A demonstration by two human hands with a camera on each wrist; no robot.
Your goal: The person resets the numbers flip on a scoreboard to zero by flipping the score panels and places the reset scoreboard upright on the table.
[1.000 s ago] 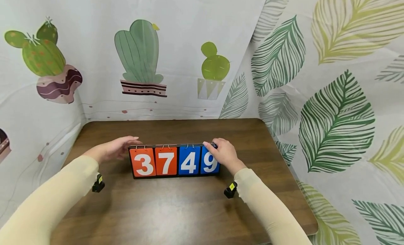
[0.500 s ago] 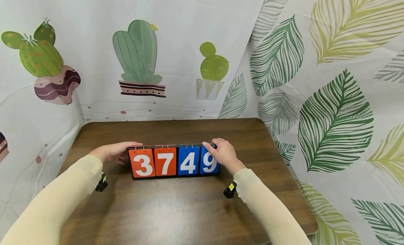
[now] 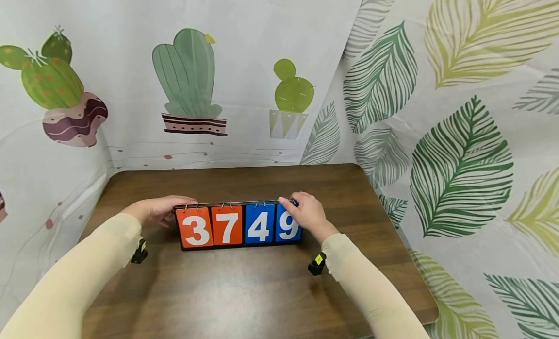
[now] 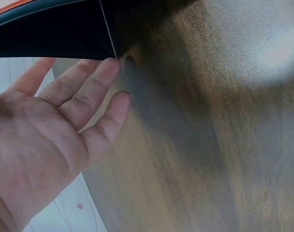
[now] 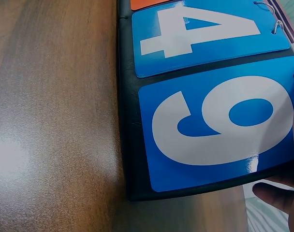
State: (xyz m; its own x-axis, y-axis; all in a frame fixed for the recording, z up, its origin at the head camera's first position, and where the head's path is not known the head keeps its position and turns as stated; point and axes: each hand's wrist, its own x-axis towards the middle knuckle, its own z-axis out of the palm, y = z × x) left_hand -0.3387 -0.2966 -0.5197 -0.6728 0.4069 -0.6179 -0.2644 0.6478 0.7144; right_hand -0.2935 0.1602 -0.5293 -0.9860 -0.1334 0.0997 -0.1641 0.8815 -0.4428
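A tabletop flip scoreboard stands on the brown table, reading 3 and 7 on orange cards and 4 and 9 on blue ones. My left hand is at its left end, a finger lying along the top edge. In the left wrist view the fingers of my left hand are fairly straight and touch the black board's side edge; its thumb is not visible there. My right hand grips the upper right corner, thumb in front over the 9 card, the other fingers mostly hidden behind.
The wooden table extends around the scoreboard, with a rounded far edge. Behind it hangs a white curtain printed with cacti; a leaf-patterned curtain is at the right. Each wrist carries a small black camera.
My left hand has moved right, from just beside the scoreboard's left end to touching its top corner. My right hand keeps its grip. The numbers are the same; the head view shifts slightly.
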